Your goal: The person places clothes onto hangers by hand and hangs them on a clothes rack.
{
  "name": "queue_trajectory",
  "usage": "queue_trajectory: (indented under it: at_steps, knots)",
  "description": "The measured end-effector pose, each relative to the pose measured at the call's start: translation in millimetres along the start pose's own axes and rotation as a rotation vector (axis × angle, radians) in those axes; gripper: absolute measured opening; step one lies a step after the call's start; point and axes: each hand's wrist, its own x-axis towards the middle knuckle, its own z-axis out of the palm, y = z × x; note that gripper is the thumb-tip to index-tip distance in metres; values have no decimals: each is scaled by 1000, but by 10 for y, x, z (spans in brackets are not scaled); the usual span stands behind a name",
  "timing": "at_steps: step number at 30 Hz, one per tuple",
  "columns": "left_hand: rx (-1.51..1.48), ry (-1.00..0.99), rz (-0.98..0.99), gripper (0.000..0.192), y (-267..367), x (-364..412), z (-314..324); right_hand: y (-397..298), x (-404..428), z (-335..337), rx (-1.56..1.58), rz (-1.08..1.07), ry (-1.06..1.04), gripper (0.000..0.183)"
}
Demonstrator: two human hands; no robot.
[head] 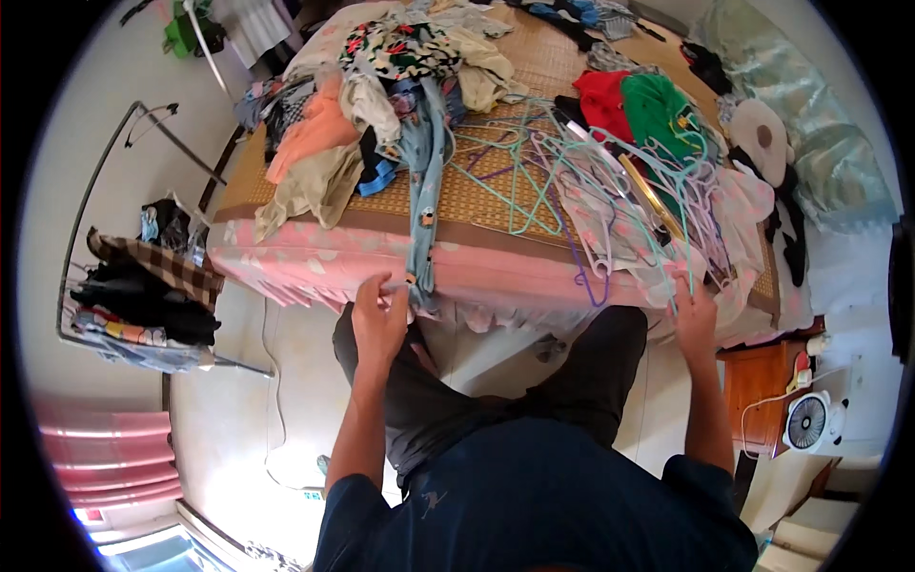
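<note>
Beside the hanging leg of light blue printed trousers [423,207] is my left hand [381,314]. Its fingers are half curled and apart, and I see nothing held in them. The trousers drape from a clothes pile over the bed's front edge. My right hand [695,307] is closed on a mint green hanger [686,222] at the right part of that edge. Beyond it lies a tangle of plastic hangers [607,179], mostly mint, lilac and white. A purple hanger [575,250] overhangs the edge. A gold strip [647,193] lies among them.
A woven mat [457,193] covers the bed. Heaped clothes [314,143] are at left, red [604,100] and green garments [654,111] at right. A loaded clothes rack [143,293] stands left. A cable [275,400] crosses the floor. A fan [809,422] is by a wooden cabinet [761,393].
</note>
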Motion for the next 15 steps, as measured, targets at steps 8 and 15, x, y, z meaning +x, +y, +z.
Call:
queue_trajectory:
  at_steps: [8, 15]
  knots:
    - [239, 27, 198, 54, -334, 918, 671, -143, 113, -378, -133, 153, -17, 29]
    - [264, 164, 601, 49, 272, 774, 1131, -383, -253, -85, 44, 24, -123, 27]
